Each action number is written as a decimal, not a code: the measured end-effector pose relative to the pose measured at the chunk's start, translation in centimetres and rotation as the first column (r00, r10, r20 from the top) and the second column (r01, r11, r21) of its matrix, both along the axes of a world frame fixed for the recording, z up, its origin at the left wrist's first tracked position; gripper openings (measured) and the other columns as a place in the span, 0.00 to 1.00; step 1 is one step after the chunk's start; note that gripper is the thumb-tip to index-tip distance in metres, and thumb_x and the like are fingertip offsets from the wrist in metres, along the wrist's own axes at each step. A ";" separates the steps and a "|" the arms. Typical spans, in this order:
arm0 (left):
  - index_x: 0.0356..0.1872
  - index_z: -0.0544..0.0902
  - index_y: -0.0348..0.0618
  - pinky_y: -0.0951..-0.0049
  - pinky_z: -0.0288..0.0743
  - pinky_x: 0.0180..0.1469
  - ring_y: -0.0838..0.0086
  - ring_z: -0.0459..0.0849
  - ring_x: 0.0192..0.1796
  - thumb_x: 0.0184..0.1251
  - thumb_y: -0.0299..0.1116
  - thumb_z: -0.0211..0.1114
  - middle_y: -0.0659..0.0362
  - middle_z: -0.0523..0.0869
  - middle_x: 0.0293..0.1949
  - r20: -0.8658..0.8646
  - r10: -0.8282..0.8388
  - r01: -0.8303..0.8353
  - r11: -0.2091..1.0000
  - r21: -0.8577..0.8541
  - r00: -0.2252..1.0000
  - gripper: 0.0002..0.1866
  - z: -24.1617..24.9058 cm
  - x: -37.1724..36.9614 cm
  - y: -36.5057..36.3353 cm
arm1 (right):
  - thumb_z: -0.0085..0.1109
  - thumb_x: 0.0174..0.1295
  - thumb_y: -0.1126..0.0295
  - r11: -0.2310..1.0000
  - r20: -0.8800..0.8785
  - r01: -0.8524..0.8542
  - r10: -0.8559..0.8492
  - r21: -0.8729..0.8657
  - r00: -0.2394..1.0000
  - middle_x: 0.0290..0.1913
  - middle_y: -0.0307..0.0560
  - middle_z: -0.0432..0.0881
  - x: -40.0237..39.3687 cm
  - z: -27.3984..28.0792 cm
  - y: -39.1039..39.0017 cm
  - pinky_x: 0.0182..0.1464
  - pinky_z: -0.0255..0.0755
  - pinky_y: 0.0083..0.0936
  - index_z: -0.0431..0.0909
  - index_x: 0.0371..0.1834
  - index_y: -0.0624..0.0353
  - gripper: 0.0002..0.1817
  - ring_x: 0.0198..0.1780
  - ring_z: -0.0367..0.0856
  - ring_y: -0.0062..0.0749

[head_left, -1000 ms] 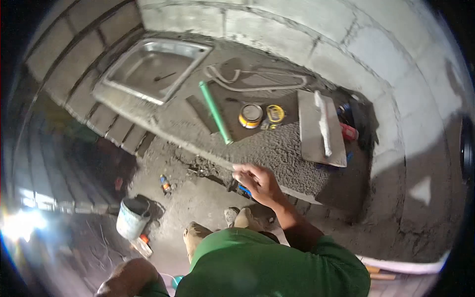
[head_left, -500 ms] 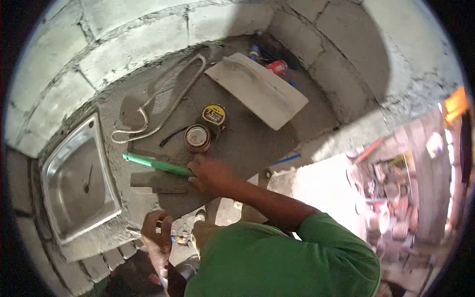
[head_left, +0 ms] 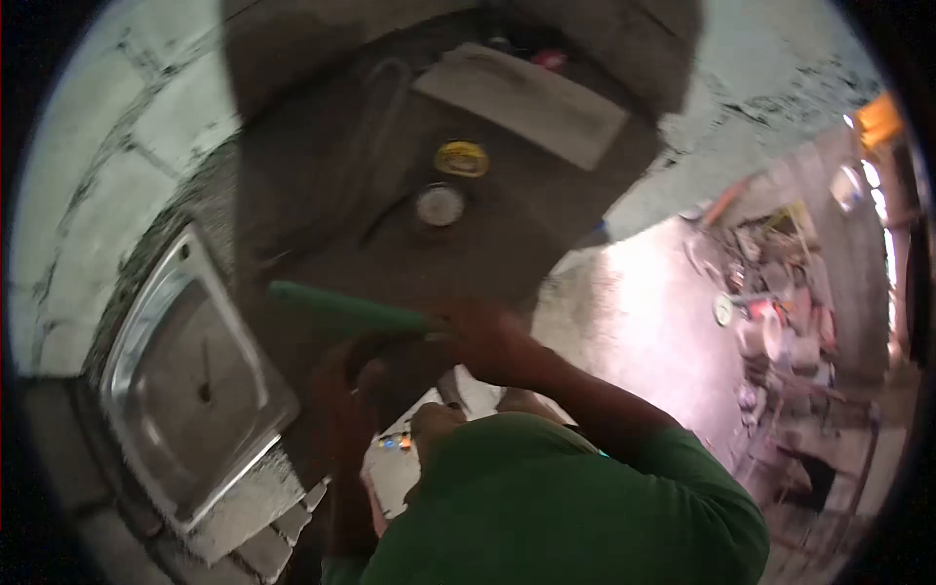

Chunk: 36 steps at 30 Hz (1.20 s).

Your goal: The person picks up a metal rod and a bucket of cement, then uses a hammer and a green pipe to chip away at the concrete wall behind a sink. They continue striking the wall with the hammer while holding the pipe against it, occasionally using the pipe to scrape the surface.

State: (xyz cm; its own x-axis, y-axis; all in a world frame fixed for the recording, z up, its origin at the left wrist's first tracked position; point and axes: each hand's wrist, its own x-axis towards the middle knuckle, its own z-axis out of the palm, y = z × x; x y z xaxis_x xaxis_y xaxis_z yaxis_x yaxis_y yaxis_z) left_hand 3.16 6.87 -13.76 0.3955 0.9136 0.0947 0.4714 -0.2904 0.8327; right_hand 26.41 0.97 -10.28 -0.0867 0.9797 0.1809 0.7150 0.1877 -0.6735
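Note:
My right hand [head_left: 487,341] is closed around the near end of a long, slim green bar [head_left: 341,307], which looks like a length of pipe and points left over the dark counter. Below the bar, my left hand [head_left: 346,390] is raised with thumb and fingers apart and nothing in its grasp; motion and shadow blur it. Beyond the right hand stands a small round can [head_left: 440,206] with a pale top. Just behind it lies a yellow and black tape measure [head_left: 461,159].
A steel sink basin [head_left: 185,380] is set into the counter at the left. A flat plastering float [head_left: 526,102] lies at the back, near a red item [head_left: 549,60]. Block walls [head_left: 127,224] enclose the counter. Buckets and clutter [head_left: 775,327] stand on the floor at right.
The view has shifted and darkened, with a shadow now over the counter. My left hand has risen toward the green bar, which my right hand still holds.

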 end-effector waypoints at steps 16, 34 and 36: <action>0.56 0.73 0.37 0.71 0.75 0.48 0.76 0.78 0.41 0.65 0.28 0.60 0.60 0.78 0.40 0.509 0.588 -0.135 0.727 -0.673 0.628 0.19 5.2 -0.5 -3.1 | 0.65 0.57 0.56 0.959 -0.246 -0.279 0.261 -0.041 0.934 0.47 0.50 0.80 0.2 4.0 -4.4 0.47 0.75 0.38 0.74 0.55 0.58 0.26 0.44 0.81 0.47; 0.46 0.82 0.37 0.56 0.72 0.47 0.53 0.79 0.44 0.63 0.37 0.66 0.47 0.82 0.40 -0.515 0.402 -0.039 0.814 0.580 0.757 0.15 -0.6 -4.7 -2.9 | 0.58 0.63 0.59 0.627 -0.119 0.306 -0.542 -0.716 0.832 0.46 0.57 0.83 8.2 -13.6 -25.0 0.50 0.74 0.40 0.79 0.49 0.61 0.19 0.48 0.81 0.52; 0.46 0.82 0.36 0.56 0.72 0.46 0.53 0.79 0.43 0.63 0.36 0.66 0.47 0.82 0.40 -0.483 0.375 -0.160 0.889 0.429 0.792 0.15 -0.3 -5.0 -2.9 | 0.58 0.63 0.59 0.556 -0.081 0.369 -0.623 -0.745 0.778 0.46 0.56 0.83 5.7 -14.1 -27.7 0.51 0.74 0.38 0.81 0.47 0.62 0.18 0.47 0.82 0.49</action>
